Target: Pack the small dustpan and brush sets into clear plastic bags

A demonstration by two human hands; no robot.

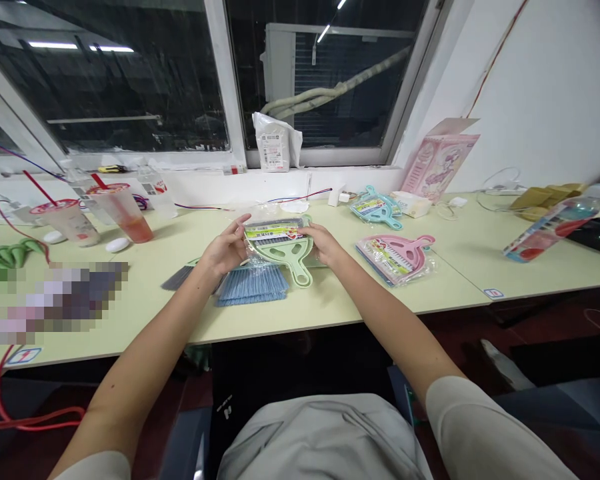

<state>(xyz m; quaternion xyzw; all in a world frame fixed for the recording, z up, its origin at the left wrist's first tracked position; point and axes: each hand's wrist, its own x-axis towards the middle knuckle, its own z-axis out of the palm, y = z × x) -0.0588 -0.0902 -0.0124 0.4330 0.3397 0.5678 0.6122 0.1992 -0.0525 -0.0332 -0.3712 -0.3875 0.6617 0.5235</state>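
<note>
Looking down at our table (330, 303), we've got the green dustpan set (282, 252) front and center, its clear wrap catching the light and the looped handle aimed at about 5 o'clock. Our right hand (323, 243) is gripping the right side of it. Our left hand (226, 247) is up against the left edge with the fingers partly bent, and honestly we can't tell if it's pinching the wrap or just touching.

Going round from that set: the blue-bristled brush (253, 287) lies at 7 o'clock, just below it, with some gray bristles (179, 277) poking out at 8, partly behind our forearm. The pink dustpan set (405, 253) sits at 3 o'clock, also bagged, and the blue dustpan set (377, 209) is at 2. Farther along 2 there's a pink box (440, 160). Two drink cups with red straws, the fuller one (125, 213) nearer us, stand between 9 and 10, and a white packet (275, 148) is at 12 by the window.
</note>
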